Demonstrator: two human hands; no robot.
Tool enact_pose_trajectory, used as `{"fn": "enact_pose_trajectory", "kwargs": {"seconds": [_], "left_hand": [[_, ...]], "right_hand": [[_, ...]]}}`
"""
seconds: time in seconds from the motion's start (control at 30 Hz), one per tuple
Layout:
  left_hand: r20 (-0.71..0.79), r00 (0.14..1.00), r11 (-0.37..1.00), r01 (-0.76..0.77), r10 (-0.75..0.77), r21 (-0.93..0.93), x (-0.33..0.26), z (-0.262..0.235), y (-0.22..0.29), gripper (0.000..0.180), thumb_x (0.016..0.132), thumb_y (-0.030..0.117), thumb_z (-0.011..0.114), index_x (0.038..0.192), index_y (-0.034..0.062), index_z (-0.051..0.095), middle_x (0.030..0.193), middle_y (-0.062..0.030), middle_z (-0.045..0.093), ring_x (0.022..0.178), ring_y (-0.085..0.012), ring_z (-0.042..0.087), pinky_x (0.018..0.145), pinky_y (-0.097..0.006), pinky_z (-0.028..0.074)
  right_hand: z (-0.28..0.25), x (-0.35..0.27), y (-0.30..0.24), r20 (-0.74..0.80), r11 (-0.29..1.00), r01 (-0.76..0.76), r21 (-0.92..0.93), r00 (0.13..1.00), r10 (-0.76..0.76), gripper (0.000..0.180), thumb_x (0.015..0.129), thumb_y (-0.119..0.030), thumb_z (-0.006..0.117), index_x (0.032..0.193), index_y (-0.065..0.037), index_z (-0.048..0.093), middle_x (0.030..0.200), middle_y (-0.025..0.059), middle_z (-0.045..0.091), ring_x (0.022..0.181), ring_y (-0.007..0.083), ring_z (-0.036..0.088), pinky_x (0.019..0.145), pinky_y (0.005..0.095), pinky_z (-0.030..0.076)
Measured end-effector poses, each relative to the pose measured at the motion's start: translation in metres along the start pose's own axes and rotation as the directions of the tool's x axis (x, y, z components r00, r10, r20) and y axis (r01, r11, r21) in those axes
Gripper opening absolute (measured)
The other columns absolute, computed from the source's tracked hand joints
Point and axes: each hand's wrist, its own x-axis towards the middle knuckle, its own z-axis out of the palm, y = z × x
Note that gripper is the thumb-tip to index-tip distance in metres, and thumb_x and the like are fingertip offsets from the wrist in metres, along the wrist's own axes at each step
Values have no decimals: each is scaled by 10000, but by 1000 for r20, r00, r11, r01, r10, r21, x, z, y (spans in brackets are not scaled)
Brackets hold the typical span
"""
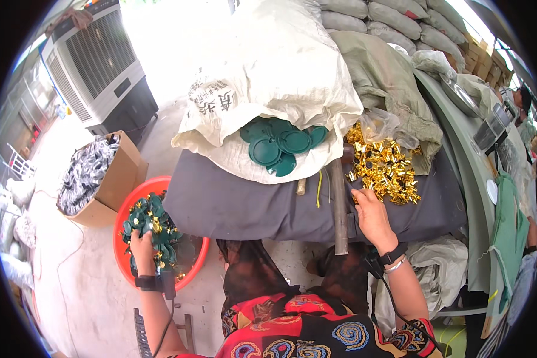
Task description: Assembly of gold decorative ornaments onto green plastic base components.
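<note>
- Reaching into the red basin (119,253), lower left, the left hand (142,246) touches green discs (141,219); grip unclear.
- Right hand (373,216): fingers curled beside gold pieces (389,173), right of centre; cannot tell whether pinching.

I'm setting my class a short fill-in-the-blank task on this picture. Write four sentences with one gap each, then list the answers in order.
1. The person's ____ hand is at the red tub.
2. The other hand is near shiny ____ pieces.
3. The discs at the mouth of the white sack are coloured ____.
4. The open box beside the tub is made of ____.

Missing words: left; gold; green; cardboard.
</note>
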Motion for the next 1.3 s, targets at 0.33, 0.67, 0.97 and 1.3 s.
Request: {"fn": "enact_pose_trajectory", "kwargs": {"seconds": [0.33,0.67,0.97,1.3], "left_hand": [[392,416,498,-856,820,-134,-110,164,144,218,752,21,623,967,0,649,855,-143,637,730,-275,626,657,-330,499],[751,256,144,-966,609,212,-110,308,166,194,826,182,521,909,42,626,930,-199,630,866,-377,619,750,-462,503],[641,472,472,-861,605,188,-54,320,143,577,586,250,748,1020,-95,589,992,-275,601,943,-410,583,833,-428,468],[776,565,959,-191,281,-209,-116,230,155,248,755,56,574,999,31,540,726,-32,562,488,-161,541,313,-272,402]], "right_hand": [[16,-2,16,-133,997,-12,79,991,22,265,777,-58,650,1028,-28,571,941,134,579,797,348,600,678,426,486],[4,-11,19,-274,999,48,18,961,-41,180,770,-106,618,919,-5,617,924,124,615,822,282,613,684,386,509],[21,-9,16,-175,984,31,177,985,0,175,840,-111,572,983,-21,531,869,126,488,754,310,558,645,417,454],[32,-9,19,-196,991,40,129,980,-14,179,812,-90,563,971,-9,554,898,134,533,808,307,570,693,403,468]]}}
